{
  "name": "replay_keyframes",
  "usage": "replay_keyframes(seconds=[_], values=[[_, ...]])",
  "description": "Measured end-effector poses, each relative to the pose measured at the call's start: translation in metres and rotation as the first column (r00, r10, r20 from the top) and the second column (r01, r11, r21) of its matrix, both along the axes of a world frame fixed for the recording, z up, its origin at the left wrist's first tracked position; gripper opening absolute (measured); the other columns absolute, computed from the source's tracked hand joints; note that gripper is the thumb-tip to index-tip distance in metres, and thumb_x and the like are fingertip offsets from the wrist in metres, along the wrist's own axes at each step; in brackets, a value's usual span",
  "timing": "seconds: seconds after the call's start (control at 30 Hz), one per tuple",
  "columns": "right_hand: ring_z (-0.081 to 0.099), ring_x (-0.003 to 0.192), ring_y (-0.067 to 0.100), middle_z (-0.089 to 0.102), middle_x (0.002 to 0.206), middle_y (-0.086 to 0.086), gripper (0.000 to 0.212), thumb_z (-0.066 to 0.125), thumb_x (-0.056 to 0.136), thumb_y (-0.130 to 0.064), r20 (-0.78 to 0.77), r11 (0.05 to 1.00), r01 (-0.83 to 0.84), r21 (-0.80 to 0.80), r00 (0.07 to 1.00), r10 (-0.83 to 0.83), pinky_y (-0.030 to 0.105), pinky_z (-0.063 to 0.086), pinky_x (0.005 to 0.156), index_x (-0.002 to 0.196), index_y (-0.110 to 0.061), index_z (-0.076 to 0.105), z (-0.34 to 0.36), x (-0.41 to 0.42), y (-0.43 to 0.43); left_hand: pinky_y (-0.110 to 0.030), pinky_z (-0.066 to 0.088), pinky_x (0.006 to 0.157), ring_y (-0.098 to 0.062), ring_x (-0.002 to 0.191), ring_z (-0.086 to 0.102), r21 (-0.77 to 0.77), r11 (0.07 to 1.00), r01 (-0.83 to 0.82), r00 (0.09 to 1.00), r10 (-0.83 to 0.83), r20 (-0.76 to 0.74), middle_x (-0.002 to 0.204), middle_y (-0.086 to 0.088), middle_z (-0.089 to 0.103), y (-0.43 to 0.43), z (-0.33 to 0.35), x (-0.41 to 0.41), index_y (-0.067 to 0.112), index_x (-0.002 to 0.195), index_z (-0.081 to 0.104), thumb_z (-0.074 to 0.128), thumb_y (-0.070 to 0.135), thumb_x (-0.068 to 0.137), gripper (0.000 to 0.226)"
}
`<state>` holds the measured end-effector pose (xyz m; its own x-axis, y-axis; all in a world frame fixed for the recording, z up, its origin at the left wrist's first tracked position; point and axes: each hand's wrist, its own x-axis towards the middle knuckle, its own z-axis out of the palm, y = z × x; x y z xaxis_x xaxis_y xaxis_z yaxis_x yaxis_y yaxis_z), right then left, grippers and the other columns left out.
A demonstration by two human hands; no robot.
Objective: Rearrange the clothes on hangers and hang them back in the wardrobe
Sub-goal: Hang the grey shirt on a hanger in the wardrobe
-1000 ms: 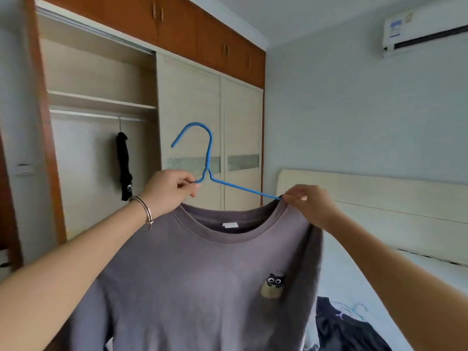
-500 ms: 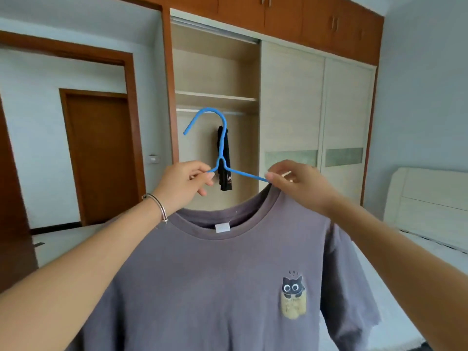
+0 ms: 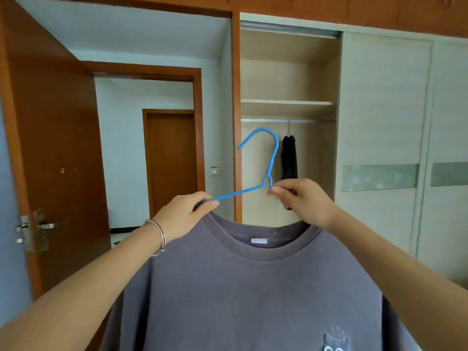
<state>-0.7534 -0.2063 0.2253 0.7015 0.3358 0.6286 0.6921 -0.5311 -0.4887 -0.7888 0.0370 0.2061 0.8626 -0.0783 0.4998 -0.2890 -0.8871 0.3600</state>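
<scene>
A grey T-shirt with a small cat print hangs in front of me from a blue hanger. My left hand pinches the shirt's collar together with the hanger's left arm. My right hand pinches the hanger just below its neck, at the collar's right side. The hook points up and left, level with the open wardrobe bay. Its metal rail runs under a shelf. A dark garment hangs from that rail on its own hanger.
The wardrobe's sliding doors cover the right side. A brown room door stands open at the left, with a hallway and another brown door behind it.
My view has swung left and moved closer to the wardrobe. My hands changed grip: the right now pinches the hanger's neck and the left has slid out to the left arm at the collar.
</scene>
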Motion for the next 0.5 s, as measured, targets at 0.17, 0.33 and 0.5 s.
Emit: replay_keyframes(seconds=[0.17,0.33,0.5], values=[[0.038,0.052,0.007,0.046,0.057,-0.003,0.033,0.047,0.095,-0.028,0.047,0.998,-0.046,-0.032,0.998,0.048,0.010,0.036,0.056,0.096,-0.002,0.068,0.008,0.075,0.024,-0.023,0.040,0.059,-0.019,0.066,0.056,0.124,0.979,-0.164,0.986,0.159,0.044,0.063,0.001,0.050,0.029,0.013,0.066,0.007,0.088,0.061,0.039,0.045,0.090,0.043],[0.040,0.059,0.013,0.053,0.067,0.014,0.029,0.050,0.094,-0.028,0.090,0.997,-0.050,-0.062,0.994,0.055,0.011,0.034,0.054,0.096,-0.006,0.069,0.011,0.129,0.048,-0.023,0.040,0.058,-0.018,0.065,0.055,0.182,0.971,-0.153,0.985,0.135,0.109,0.060,0.003,0.047,0.036,0.019,0.126,0.016,0.077,0.053,0.039,0.048,0.088,0.037],[0.039,0.056,0.009,0.053,0.063,0.006,0.030,0.051,0.093,-0.029,0.063,0.999,0.005,-0.046,0.998,-0.002,0.017,0.038,0.059,0.095,-0.005,0.070,0.001,0.179,0.066,-0.019,0.036,0.051,-0.014,0.060,0.050,0.254,0.967,0.028,0.993,-0.056,0.104,0.065,0.004,0.049,0.036,0.016,0.190,0.016,0.093,0.053,0.039,0.041,0.092,0.029]])
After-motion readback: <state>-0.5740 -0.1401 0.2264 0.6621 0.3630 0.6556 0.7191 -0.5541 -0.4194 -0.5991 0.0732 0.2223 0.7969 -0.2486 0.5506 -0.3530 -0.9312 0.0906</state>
